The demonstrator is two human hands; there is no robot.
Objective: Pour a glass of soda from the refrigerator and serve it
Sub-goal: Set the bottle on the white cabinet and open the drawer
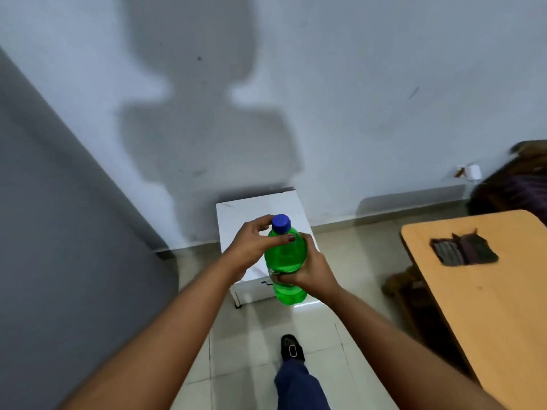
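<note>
A green soda bottle [285,261] with a blue cap [280,224] is held upright in front of me, above a small white refrigerator [236,214]. My right hand [307,269] grips the bottle's middle from the right. My left hand [251,247] is at the bottle's top from the left, with the thumb across the shoulder and a finger against the cap. The cap sits on the bottle. No glass is in view.
A wooden table [485,306] stands to the right with a dark wallet-like object [463,250] on it. A grey surface [59,232] fills the left side. My foot in a black shoe [291,349] stands on the tiled floor.
</note>
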